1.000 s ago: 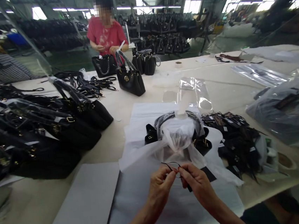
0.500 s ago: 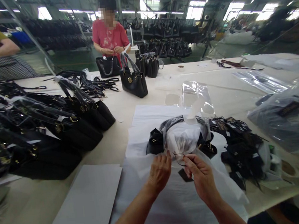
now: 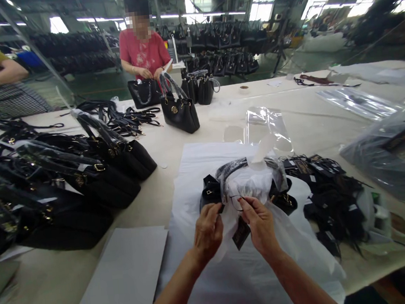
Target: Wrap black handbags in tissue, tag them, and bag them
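Observation:
A black handbag [image 3: 209, 193] with plastic-wrapped handles [image 3: 233, 167] lies on white tissue paper [image 3: 190, 172], with more white stuffing [image 3: 251, 188] at its opening. Between finger and thumb, my right hand [image 3: 260, 223] pinches the thin black cord [image 3: 235, 201] of a hang tag. The dark hang tag [image 3: 241, 234] dangles below, between my two hands. My left hand [image 3: 208, 230] is closed at the bag's near left edge, close to the base of a handle; what its fingertips grip is too small to make out.
Several black handbags [image 3: 118, 174] stand at left beside a pile of straps [image 3: 127, 116]. White boards [image 3: 117, 275] lie near my left arm. Black tags [image 3: 319, 179] are heaped at right, by a plastic-wrapped bundle [image 3: 396, 152]. Across the table, a person in red [image 3: 144, 50] handles a bag.
My right hand has risen slightly to the left with the cord. My left hand has shifted left and down. The hang tag now hangs lower and further left, showing more of its face.

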`<move>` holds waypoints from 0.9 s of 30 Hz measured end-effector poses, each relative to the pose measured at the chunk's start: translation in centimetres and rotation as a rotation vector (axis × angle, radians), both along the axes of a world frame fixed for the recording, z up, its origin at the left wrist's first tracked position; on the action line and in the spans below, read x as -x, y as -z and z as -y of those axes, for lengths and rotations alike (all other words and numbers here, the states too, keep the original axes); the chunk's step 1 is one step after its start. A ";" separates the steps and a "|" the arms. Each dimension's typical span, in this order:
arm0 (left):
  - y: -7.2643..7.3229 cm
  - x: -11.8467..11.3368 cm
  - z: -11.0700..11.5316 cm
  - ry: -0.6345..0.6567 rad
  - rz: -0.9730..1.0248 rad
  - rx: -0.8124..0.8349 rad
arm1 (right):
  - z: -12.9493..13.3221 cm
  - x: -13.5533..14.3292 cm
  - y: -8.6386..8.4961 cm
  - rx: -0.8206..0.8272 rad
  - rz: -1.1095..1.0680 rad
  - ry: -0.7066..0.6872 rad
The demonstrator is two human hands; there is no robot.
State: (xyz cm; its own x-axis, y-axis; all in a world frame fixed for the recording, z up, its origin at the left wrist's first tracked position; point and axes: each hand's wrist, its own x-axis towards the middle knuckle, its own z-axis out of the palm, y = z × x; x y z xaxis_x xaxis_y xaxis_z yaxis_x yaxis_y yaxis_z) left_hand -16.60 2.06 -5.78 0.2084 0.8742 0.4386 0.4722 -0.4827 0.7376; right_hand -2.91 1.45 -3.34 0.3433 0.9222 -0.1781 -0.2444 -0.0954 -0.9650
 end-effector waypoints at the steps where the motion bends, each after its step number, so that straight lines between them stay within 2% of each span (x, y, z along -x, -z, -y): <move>1: -1.0 0.2 -0.8 -0.053 0.088 0.039 | 0.0 -0.1 0.0 0.002 0.009 -0.001; 3: -2.7 0.0 -2.6 -0.083 0.238 0.197 | -0.1 -0.4 -0.1 -0.009 0.072 -0.013; 5: -3.9 -0.6 -4.2 -0.017 0.348 0.433 | -0.3 -0.8 -0.1 -0.036 0.171 -0.039; 8: -4.7 -1.3 -6.0 0.121 0.434 0.699 | -0.9 -1.5 -0.2 -0.069 0.301 -0.103; 11: -4.6 -1.3 -7.1 0.209 0.427 0.787 | -1.6 -2.0 -0.5 -0.073 0.363 -0.165; 15: -4.4 -1.0 -8.1 0.328 0.271 0.849 | -2.4 -2.3 -0.9 -0.061 0.363 -0.225; 18: -4.5 -1.1 -8.6 0.355 0.166 0.846 | -2.8 -2.2 -1.0 -0.068 0.359 -0.252; 22: -4.8 -1.1 -8.4 0.271 0.130 0.763 | -2.9 -2.0 -0.5 -0.101 0.368 -0.235; 24: -4.8 -0.9 -7.6 0.170 0.091 0.616 | -2.7 -1.9 0.1 -0.082 0.373 -0.221; 27: -4.4 -0.4 -5.9 0.025 0.083 0.288 | -2.2 -1.6 1.2 -0.062 0.401 -0.248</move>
State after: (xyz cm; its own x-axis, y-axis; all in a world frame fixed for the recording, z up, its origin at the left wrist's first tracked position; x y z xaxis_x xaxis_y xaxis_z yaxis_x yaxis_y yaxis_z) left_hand -16.17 7.94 -1.38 0.2051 0.9602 0.1898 0.3952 -0.2586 0.8814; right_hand -1.27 3.67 -4.58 0.1423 0.9897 -0.0180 0.1717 -0.0426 -0.9842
